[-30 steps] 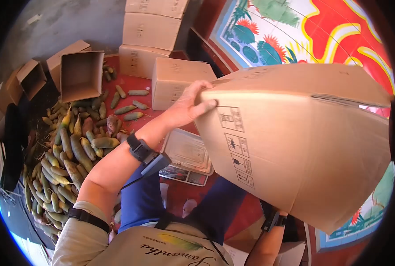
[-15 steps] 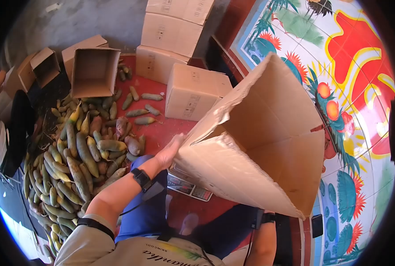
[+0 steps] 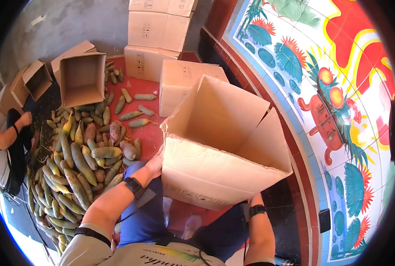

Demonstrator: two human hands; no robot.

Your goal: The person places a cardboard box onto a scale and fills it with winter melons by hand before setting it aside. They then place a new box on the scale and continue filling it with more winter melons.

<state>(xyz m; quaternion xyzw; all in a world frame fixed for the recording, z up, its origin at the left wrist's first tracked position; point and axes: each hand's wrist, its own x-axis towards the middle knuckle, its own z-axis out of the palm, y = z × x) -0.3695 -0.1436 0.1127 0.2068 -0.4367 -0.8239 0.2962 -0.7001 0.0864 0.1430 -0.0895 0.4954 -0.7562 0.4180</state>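
A large open cardboard box is held up over my lap, its flaps raised and its opening tilted up and away from me. My left hand grips its left side near the lower corner, with the fingertips hidden behind the cardboard. At the lower right, my right hand supports the box from below; most of its fingers are hidden. Printed marks show along the box's near side. The inside I can see is bare cardboard.
A heap of long green and reddish root vegetables lies at my left. Another open box stands behind it. Closed boxes are stacked at the back, one in front. A co-worker's hand shows far left. A phone lies right.
The box has turned and come lower and left, its opening now squarer. My right hand has come into sight beneath it. A co-worker's arm has appeared at left. The scale is now hidden.
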